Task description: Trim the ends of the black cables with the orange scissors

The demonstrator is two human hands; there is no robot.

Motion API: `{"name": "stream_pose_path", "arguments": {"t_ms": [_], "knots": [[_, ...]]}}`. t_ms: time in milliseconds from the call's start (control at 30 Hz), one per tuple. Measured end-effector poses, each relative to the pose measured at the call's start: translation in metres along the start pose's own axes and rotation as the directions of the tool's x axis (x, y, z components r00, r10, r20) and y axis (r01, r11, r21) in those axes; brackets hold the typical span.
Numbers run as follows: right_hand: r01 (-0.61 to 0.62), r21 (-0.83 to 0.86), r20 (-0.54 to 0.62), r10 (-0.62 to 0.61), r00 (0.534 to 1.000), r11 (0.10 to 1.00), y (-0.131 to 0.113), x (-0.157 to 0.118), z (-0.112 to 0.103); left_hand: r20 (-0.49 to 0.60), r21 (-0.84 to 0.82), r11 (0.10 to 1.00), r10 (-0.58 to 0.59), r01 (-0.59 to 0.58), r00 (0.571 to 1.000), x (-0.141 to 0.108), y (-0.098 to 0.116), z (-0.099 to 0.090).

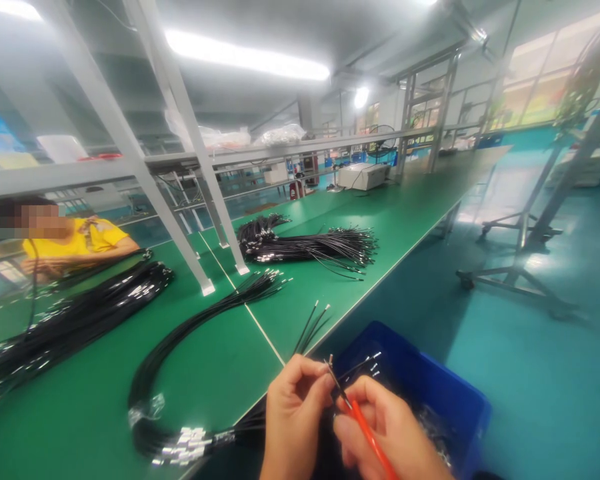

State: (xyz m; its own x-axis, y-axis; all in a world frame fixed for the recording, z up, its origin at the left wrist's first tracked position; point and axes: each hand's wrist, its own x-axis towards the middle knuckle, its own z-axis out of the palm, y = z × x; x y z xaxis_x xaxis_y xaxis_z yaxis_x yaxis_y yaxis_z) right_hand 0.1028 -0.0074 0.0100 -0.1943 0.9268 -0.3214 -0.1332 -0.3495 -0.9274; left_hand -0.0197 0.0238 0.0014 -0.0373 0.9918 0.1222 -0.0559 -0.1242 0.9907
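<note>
Near the bottom centre, my left hand (297,413) pinches a thin black cable close to its metal tip. My right hand (385,427) is closed round a red-handled tool (367,433), whose dark, narrow end reaches the cable tip at my left fingertips. More black cable ends (313,330) stick up behind my left hand. A curved bundle of black cables (153,363) with pale end pieces lies on the green table (220,380), left of my hands. A blue bin (445,393) below my right hand holds small, blurred pieces.
Larger black cable bundles lie at the left (80,313) and mid-table (310,247). White shelf posts (210,180) stand on the table. A person in a yellow top (97,237) sits across it at the left. A wheeled metal frame (520,267) stands at the right.
</note>
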Motion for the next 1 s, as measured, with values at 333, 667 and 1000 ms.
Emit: {"name": "stream_pose_path", "arguments": {"t_ms": [333,667,1000], "knots": [[-0.062,-0.046,-0.003,0.062,0.998,0.997,-0.007,0.000,0.000,0.020,0.053,0.998,0.013,-0.014,1.000,0.000,-0.007,-0.001],[0.299,-0.042,-0.430,-0.288,0.856,0.953,-0.001,-0.007,-0.004,0.001,0.239,0.962,0.136,-0.132,0.991,-0.003,-0.005,0.008],[0.436,-0.034,-0.478,-0.398,0.783,0.899,-0.004,0.019,0.004,0.046,0.284,0.947,0.146,-0.153,0.988,-0.012,-0.002,0.015]]}}
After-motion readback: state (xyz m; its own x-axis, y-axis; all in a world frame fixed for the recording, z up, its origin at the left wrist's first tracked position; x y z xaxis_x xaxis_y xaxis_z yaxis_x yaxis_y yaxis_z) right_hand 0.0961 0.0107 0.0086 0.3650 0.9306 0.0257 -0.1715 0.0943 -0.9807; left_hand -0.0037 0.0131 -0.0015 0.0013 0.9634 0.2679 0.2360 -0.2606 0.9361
